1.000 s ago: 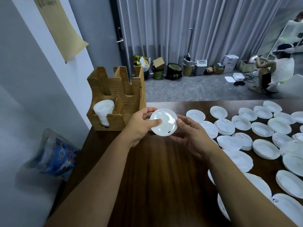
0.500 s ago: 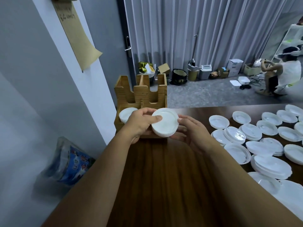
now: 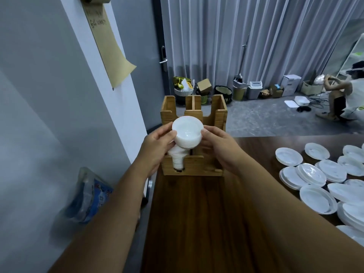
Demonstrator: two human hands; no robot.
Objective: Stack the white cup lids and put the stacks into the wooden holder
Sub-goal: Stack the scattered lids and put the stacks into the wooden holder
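Observation:
Both hands hold a stack of white cup lids (image 3: 187,134) just above the front of the wooden holder (image 3: 220,117). My left hand (image 3: 157,146) grips the stack's left side, my right hand (image 3: 216,144) its right side. The stack hangs over the holder's middle, between its two front compartments. Another white stack (image 3: 177,160) stands in the holder's left compartment, partly hidden by my left hand. Several loose lids and small lid stacks (image 3: 311,174) lie on the table at the right.
The dark wooden table (image 3: 197,223) ends at a grey wall on the left. A blue plastic bag (image 3: 88,196) lies on the floor below the table's left edge. A person crouches at the far right among boxes and bins along the curtain.
Both hands have carried the lid stack from over the table up and forward to the holder. The view has shifted left, so the holder now sits in the middle.

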